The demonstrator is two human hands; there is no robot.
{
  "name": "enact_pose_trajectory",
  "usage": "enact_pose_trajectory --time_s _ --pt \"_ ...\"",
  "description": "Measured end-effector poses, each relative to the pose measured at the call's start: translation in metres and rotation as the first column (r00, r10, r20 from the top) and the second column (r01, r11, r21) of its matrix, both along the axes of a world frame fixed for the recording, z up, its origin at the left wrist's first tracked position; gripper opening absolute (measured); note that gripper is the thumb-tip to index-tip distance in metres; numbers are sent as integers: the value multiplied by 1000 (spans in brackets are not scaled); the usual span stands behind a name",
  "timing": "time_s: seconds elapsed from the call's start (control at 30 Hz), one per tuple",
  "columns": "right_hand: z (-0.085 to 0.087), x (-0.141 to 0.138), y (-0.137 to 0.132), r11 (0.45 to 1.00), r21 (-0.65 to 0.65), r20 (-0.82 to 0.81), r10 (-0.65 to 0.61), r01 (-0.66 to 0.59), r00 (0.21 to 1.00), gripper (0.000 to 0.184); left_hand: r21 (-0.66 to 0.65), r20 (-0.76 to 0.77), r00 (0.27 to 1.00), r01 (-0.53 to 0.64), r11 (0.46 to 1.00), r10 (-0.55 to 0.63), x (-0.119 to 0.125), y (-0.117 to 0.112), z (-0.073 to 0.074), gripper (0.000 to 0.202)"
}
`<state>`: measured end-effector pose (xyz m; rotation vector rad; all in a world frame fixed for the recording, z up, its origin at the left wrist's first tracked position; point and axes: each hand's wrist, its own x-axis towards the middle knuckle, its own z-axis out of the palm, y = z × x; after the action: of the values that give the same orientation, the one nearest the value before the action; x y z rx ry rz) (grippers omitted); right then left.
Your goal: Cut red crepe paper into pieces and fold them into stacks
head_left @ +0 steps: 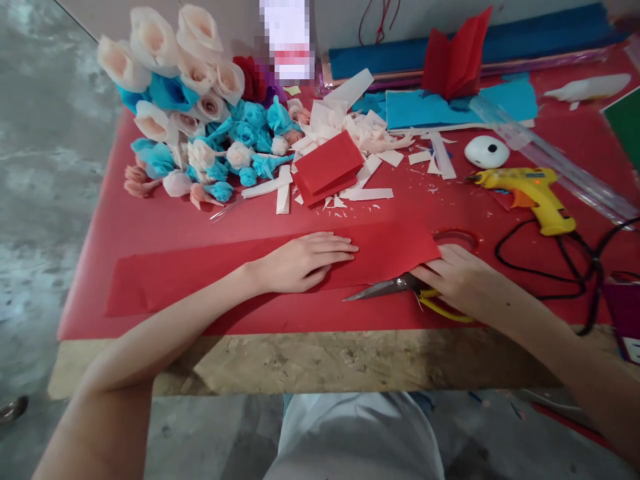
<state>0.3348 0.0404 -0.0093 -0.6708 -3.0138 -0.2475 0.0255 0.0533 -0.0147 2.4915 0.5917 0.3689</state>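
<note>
A long folded strip of red crepe paper (390, 250) lies across the red tabletop in front of me. My left hand (305, 260) rests flat on its middle, fingers stretched out to the right. At the strip's right end, my right hand (450, 277) is closed with its fingertips pinching the paper's edge. Scissors (385, 288) with dark blades and yellow-black handles lie beside and partly under the right hand, their tips pointing left. Behind that hand, a red tape roll (463, 239) is partly hidden.
Paper flowers (200, 120) crowd the back left. White paper scraps (345, 127) and a folded red piece (327, 167) lie centrally. On the right are a yellow glue gun (535, 193) with its black cord, clear glue sticks (565, 167), a white round object (487, 152) and blue paper (450, 110).
</note>
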Motion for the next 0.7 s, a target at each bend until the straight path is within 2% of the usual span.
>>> enact_pose_trajectory --time_s 0.37,0.57,0.7 --pt "6 10 -1 995 -75 29 62 -60 998 28 25 -1 1000 -4 1000 4 0 0 0 43" --pt "4 5 -13 996 -3 94 -86 87 992 23 7 1 1000 5 1000 -5 0 0 -1 45" --pt "4 -6 -18 994 58 89 -102 97 991 21 2 -9 1000 7 1000 -7 0 0 0 45"
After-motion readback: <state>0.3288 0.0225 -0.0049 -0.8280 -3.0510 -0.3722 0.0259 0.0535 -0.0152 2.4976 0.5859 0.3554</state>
